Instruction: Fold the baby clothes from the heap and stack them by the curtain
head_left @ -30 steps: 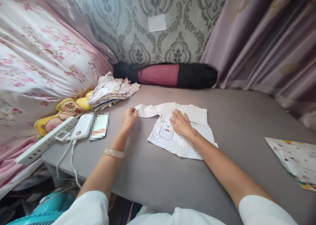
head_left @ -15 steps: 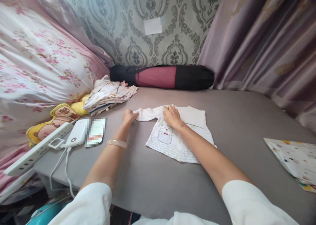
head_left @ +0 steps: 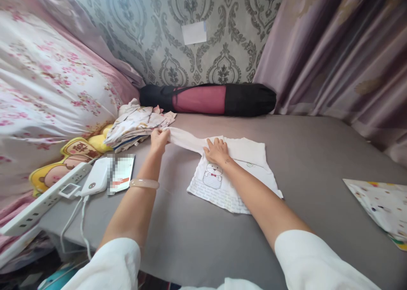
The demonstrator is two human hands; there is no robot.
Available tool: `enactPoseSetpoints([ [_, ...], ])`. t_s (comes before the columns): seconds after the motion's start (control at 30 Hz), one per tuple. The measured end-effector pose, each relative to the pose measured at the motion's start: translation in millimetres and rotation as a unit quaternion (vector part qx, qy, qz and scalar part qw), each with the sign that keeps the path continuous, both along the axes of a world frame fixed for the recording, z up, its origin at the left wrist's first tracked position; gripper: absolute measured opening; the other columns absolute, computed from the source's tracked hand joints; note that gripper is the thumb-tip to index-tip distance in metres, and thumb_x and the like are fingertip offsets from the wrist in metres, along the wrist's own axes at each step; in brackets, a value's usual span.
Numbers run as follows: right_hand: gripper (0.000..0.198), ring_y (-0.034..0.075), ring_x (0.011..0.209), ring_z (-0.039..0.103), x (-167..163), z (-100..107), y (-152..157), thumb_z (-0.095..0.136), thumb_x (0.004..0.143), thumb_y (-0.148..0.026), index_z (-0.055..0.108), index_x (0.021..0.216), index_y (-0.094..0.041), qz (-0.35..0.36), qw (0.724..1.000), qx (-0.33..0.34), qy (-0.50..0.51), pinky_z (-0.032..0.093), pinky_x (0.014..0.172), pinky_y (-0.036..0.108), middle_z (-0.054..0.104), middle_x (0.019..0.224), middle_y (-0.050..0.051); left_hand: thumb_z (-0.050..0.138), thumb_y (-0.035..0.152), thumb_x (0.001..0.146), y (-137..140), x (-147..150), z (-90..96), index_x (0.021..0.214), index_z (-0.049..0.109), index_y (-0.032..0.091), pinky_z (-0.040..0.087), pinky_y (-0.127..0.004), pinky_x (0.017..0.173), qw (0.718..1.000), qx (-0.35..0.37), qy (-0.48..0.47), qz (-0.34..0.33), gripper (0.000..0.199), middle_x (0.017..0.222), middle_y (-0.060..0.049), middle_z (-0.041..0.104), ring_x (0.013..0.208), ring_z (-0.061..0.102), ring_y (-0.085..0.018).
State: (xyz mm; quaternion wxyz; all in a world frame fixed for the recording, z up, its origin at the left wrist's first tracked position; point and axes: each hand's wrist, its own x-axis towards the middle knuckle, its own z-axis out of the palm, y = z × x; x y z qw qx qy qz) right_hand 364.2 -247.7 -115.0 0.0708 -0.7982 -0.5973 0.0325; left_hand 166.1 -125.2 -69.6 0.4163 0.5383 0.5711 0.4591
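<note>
A small white long-sleeved shirt (head_left: 257, 152), printed with a bear and lines of lettering, lies spread on the grey bed sheet (head_left: 178, 222). Its left-hand sleeve stretches out straight, the cuff pinched in my left hand (head_left: 159, 138), which wears a pale bangle on the wrist. My right hand (head_left: 216, 151) rests on the shirt near where that sleeve joins the body, its fingers apart and pressing on the cloth. The other sleeve does not show; a layer of cloth lies across the upper chest. My right forearm covers part of the shirt front.
Folded clothes (head_left: 136, 122) are stacked beyond my left hand. Left of my forearm lie a phone (head_left: 123, 173), a white power bank (head_left: 97, 175) with cables and a power strip (head_left: 47, 196). A rolled bag (head_left: 200, 99) lies by the wall; another printed garment (head_left: 381, 205) sits at right.
My left hand has drawn the cuff left and away from me, so the sleeve is straighter and tauter. My right hand stays on the shirt, shifted slightly left.
</note>
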Motion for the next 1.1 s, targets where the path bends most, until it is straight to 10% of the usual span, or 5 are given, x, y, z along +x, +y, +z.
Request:
enactPoseSetpoints([
  [0.3, 0.052, 0.032, 0.124, 0.044, -0.1, 6.3, 1.0, 0.035, 0.097, -0.042, 0.044, 0.145, -0.022, -0.011, 0.999, -0.007, 0.039, 0.029, 0.102, 0.043, 0.05, 0.135, 0.017, 0.075, 0.043, 0.052, -36.2, 54.9, 32.7, 0.081, 0.057, 0.016, 0.054, -0.033, 0.068, 0.97, 0.004, -0.212, -0.12, 0.043, 0.073, -0.002, 0.062, 0.074, 0.063, -0.018],
  [0.43, 0.045, 0.029, 0.131, 0.042, 18.6, 8.6, -3.6, 0.042, 0.096, -0.031, 0.053, 0.137, -0.018, -0.007, 0.97, 0.049, 0.239, 0.028, 0.109, 0.043, 0.053, 0.137, 0.015, 0.074, 0.047, 0.059, -49.3, 77.4, 27.5, 0.084, 0.054, 0.017, 0.055, -0.035, 0.07, 0.971, 0.004, -0.208, -0.12, 0.044, 0.072, -0.001, 0.061, 0.075, 0.064, -0.018],
  [0.63, 0.038, 0.016, 0.103, 0.065, 54.7, 11.9, -25.3, 0.034, 0.094, -0.014, 0.058, 0.124, -0.014, -0.129, 0.832, 0.161, 0.514, 0.05, 0.092, 0.031, 0.068, 0.117, 0.01, 0.069, 0.04, 0.07, -68.5, 106.5, 20.3, 0.086, 0.051, 0.018, 0.054, -0.03, 0.066, 0.973, -0.001, -0.195, -0.121, 0.033, 0.075, 0.0, 0.06, 0.071, 0.062, -0.014],
  [0.87, 0.018, 0.014, 0.073, 0.069, 83.8, 12.9, -62.6, 0.045, 0.09, -0.011, 0.059, 0.102, -0.015, -0.286, 0.54, 0.228, 0.758, 0.057, 0.076, 0.029, 0.071, 0.084, 0.007, 0.065, 0.034, 0.08, -92.9, 145.6, -1.9, 0.081, 0.047, 0.02, 0.041, -0.02, 0.054, 0.975, 0.067, -0.116, -0.175, 0.022, 0.065, 0.005, 0.051, 0.058, 0.051, -0.01],
  [1.1, 0.023, 0.015, 0.081, 0.069, 85.9, 5.8, -70.3, 0.037, 0.098, -0.022, 0.059, 0.101, -0.015, -0.267, 0.507, 0.228, 0.787, 0.055, 0.088, 0.029, 0.072, 0.088, 0.009, 0.055, 0.038, 0.09, -123.9, 175.2, -30.0, 0.09, 0.047, 0.021, 0.04, -0.022, 0.058, 0.962, 0.071, -0.035, -0.26, 0.018, 0.062, 0.006, 0.051, 0.056, 0.05, -0.011],
])
